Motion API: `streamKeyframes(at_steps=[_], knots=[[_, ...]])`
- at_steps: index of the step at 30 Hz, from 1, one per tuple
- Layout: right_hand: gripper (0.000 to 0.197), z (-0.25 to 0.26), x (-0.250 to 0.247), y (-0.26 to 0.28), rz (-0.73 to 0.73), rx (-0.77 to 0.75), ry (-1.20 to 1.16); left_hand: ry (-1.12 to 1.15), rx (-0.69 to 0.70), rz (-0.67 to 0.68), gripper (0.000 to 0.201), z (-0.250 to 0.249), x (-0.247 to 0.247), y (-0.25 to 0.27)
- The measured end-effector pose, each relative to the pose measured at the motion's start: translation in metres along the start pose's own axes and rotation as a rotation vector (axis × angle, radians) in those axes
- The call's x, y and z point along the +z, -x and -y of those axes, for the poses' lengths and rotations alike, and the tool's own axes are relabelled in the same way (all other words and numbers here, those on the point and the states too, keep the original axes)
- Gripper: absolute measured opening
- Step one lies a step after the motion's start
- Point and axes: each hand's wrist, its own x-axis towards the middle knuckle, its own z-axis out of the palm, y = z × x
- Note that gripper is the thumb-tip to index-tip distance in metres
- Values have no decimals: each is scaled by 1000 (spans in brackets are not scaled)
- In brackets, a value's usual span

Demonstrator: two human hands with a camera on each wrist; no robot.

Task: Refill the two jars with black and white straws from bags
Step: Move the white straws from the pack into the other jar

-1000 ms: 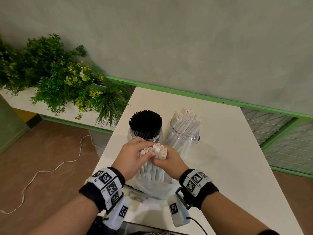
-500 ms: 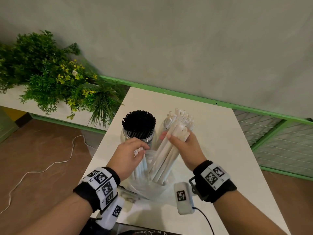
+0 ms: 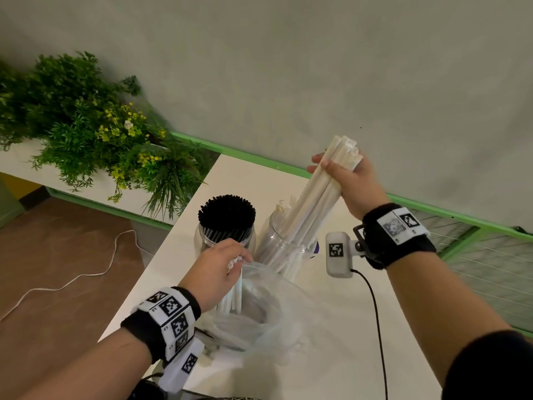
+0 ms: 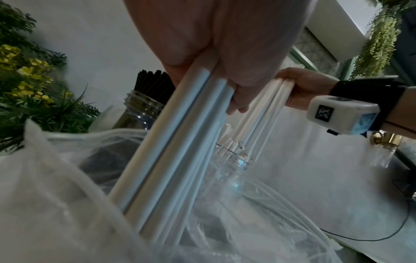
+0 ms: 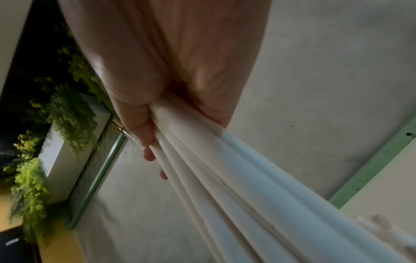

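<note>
Two clear jars stand on the white table (image 3: 340,327). The left jar (image 3: 226,235) is packed with black straws (image 3: 227,210); the right jar (image 3: 284,249) holds white straws. My right hand (image 3: 344,180) grips a bundle of white straws (image 3: 315,203) near its top, tilted, with the lower ends inside the right jar. My left hand (image 3: 222,269) grips several white straws (image 4: 180,142) that stand in the clear plastic bag (image 3: 259,316) in front of the jars. The right wrist view shows my fingers (image 5: 149,142) curled round the bundle of white straws (image 5: 225,178).
A planter of green plants with yellow flowers (image 3: 95,140) stands left of the table. A green rail (image 3: 259,157) runs along the grey wall behind. A white cord (image 3: 72,281) lies on the brown floor. A black cable (image 3: 377,327) crosses the table's right side.
My right hand has lifted a bundle of white straws out of the bag and carried it up and right, over the right jar. My left hand stays at the bag, holding the other straws.
</note>
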Motion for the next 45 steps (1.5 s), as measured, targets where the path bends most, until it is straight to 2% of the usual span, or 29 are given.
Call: streamKeyframes(at_steps=[5, 14, 17, 21, 23, 26, 29, 31, 33, 36, 39, 43, 45], knots=[[20, -14, 5, -25, -41, -21, 6, -23, -26, -27, 21, 1, 0, 0], [28, -71, 13, -11, -18, 115, 90, -49, -53, -44, 21, 0, 4, -1], [33, -85, 5, -2, -88, 81, 222, -53, -59, -52, 21, 0, 3, -1], [47, -108, -27, 13, -229, 218, 13, -59, -69, -56, 19, 0, 3, -1], [50, -127, -38, 23, -165, 299, 30, -59, -79, -54, 19, 0, 4, -1], [82, -154, -42, 29, 41, 425, 196, -60, -98, -52, 18, 0, 6, -1], [92, -162, -32, 22, 162, 422, 236, -61, -105, -51, 18, -1, 8, -2], [94, -165, -23, 13, 175, 403, 199, -63, -109, -47, 18, -1, 8, -2], [95, -168, -15, 3, 118, 391, 213, -69, -115, -41, 18, -2, 7, -2], [88, -173, -3, -4, -30, 366, 257, -63, -121, -43, 18, -2, 7, -2], [68, -173, 10, 1, -130, 300, 285, -53, -128, -47, 18, -4, 6, -2], [41, -158, 15, 2, -170, 143, 418, -48, -146, -36, 18, -5, 5, -3], [35, -146, 15, -4, -156, 63, 459, -48, -150, -28, 18, -5, 4, -3]])
